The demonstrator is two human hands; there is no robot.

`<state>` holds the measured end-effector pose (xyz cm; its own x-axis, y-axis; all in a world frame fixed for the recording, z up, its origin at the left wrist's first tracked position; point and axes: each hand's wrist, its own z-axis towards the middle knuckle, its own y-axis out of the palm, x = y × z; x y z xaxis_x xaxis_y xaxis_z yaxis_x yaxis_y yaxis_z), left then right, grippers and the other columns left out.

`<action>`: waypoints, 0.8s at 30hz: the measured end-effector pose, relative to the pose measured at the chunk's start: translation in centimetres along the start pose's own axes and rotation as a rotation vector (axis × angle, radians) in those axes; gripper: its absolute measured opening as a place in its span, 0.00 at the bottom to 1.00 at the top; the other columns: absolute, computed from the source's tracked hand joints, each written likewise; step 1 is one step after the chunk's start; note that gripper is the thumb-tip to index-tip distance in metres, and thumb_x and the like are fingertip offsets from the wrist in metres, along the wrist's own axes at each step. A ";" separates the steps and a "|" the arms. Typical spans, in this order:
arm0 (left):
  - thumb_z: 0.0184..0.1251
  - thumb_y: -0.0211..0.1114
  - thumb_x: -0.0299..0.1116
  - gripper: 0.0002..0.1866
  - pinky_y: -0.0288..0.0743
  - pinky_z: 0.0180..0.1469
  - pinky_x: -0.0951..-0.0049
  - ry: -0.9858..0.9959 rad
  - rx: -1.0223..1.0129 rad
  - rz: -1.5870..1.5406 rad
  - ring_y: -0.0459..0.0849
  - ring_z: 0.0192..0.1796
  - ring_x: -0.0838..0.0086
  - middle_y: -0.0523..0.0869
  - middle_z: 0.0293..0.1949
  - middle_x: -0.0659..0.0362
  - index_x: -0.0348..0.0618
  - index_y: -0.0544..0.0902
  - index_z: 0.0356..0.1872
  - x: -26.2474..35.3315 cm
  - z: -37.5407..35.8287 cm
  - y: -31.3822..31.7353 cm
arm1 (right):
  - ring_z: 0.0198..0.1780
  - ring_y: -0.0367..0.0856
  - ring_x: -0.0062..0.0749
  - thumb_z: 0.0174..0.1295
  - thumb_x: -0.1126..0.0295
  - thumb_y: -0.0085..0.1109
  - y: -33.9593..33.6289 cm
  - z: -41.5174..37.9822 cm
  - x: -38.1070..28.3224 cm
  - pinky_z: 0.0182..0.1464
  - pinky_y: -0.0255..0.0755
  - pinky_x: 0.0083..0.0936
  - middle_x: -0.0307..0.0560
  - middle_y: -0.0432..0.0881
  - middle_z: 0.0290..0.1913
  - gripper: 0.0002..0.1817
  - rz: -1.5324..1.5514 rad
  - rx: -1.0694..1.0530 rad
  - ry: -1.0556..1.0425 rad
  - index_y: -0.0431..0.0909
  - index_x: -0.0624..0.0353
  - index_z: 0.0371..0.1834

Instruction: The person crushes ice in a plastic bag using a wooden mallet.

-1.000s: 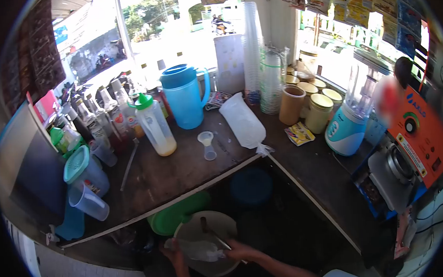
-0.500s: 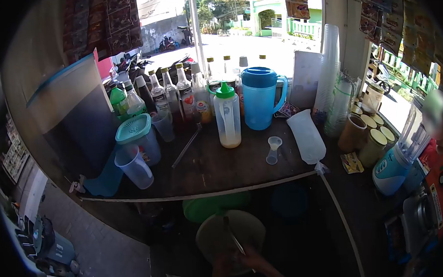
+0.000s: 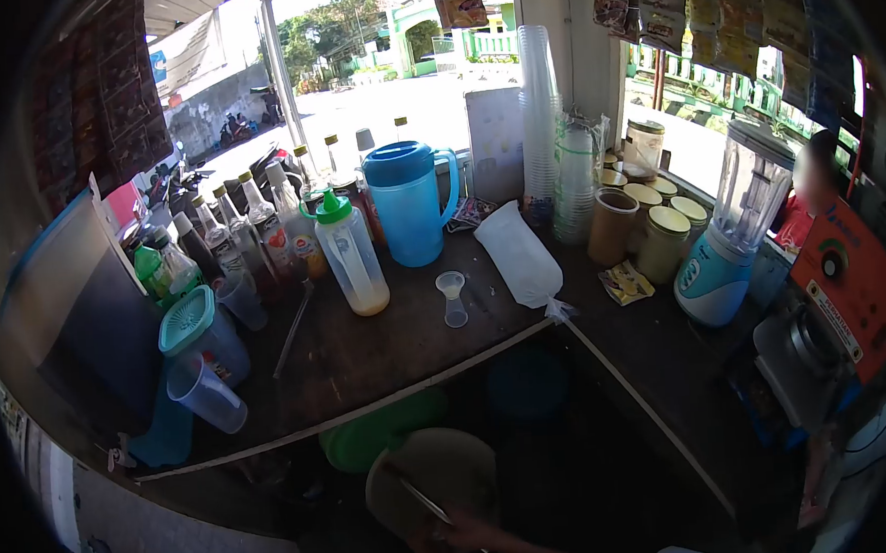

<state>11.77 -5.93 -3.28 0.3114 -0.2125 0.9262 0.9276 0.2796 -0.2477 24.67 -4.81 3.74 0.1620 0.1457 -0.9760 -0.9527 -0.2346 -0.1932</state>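
Note:
Low in the view, under the counter's front edge, a pale round tub (image 3: 452,454) sits in shadow. My right hand (image 3: 468,531) is closed round a long, thin tool with a metallic handle (image 3: 425,501), which slants up and left over the tub. My left hand (image 3: 430,551) is a dark shape at the tub's lower rim, close to my right hand; its fingers are lost in shadow. A green lid or basin (image 3: 383,432) lies behind the tub, and a dark blue round one (image 3: 529,384) to its right.
On the counter (image 3: 368,366) stand a blue pitcher (image 3: 406,213), a green-capped bottle (image 3: 350,256), a small clear cup (image 3: 452,298), a white filled bag (image 3: 522,257) and a clear measuring jug (image 3: 207,394). A blender (image 3: 724,247) and sealing machine (image 3: 835,306) are at right, near a person (image 3: 798,208).
The view has turned to the right, so the counter items appear further left. My right hand and the tool remain at the tub, with the right forearm now reaching in from further right.

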 end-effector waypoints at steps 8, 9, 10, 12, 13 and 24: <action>0.59 0.63 0.38 0.19 0.74 0.52 0.65 -0.055 -0.269 0.086 0.81 0.48 0.68 0.85 0.43 0.52 0.37 0.82 0.48 -0.3 0.6 -1.2 | 0.49 0.78 0.43 0.60 0.69 0.53 0.2 -0.5 0.6 0.50 0.72 0.36 0.57 0.78 0.46 0.22 -0.049 -0.070 0.196 0.68 0.62 0.58; 0.59 0.63 0.38 0.19 0.74 0.52 0.65 -0.065 -0.272 0.074 0.81 0.48 0.67 0.85 0.44 0.52 0.37 0.82 0.48 -0.5 1.0 -1.4 | 0.47 0.79 0.40 0.60 0.69 0.52 -0.1 -0.3 -0.6 0.49 0.73 0.35 0.56 0.79 0.44 0.20 -0.036 -0.091 0.209 0.68 0.62 0.56; 0.59 0.63 0.38 0.19 0.74 0.52 0.65 -0.072 -0.272 0.062 0.81 0.48 0.67 0.84 0.44 0.52 0.37 0.82 0.49 -0.8 1.7 -1.5 | 0.47 0.79 0.40 0.60 0.69 0.52 -0.2 0.0 -0.6 0.49 0.73 0.35 0.56 0.79 0.44 0.20 -0.039 -0.085 0.206 0.68 0.62 0.56; 0.60 0.62 0.38 0.19 0.73 0.53 0.65 -0.093 -0.272 0.043 0.81 0.49 0.67 0.84 0.45 0.52 0.37 0.81 0.49 -1.1 2.4 -2.2 | 0.46 0.79 0.47 0.58 0.65 0.55 0.2 0.0 -0.4 0.47 0.72 0.40 0.58 0.78 0.43 0.19 -0.005 -0.016 0.180 0.71 0.62 0.51; 0.60 0.62 0.38 0.19 0.73 0.53 0.65 -0.104 -0.272 0.034 0.80 0.49 0.67 0.84 0.45 0.52 0.37 0.81 0.50 -1.3 2.7 -2.6 | 0.46 0.79 0.47 0.58 0.65 0.55 0.5 0.0 0.3 0.47 0.72 0.40 0.58 0.78 0.43 0.19 -0.003 -0.012 0.180 0.71 0.62 0.51; 0.63 0.58 0.39 0.21 0.71 0.56 0.64 -0.280 -0.118 -0.042 0.78 0.52 0.66 0.81 0.49 0.52 0.37 0.78 0.53 -4.5 4.2 -10.3 | 0.47 0.79 0.41 0.59 0.70 0.52 -0.5 0.5 -0.2 0.49 0.73 0.35 0.54 0.79 0.42 0.17 0.108 0.010 0.082 0.71 0.61 0.52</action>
<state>-0.02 -3.90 -3.66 0.2189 0.0492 0.9745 0.9611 0.1614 -0.2241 24.94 -4.25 4.11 0.0781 0.0407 -0.9961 -0.9683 -0.2346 -0.0855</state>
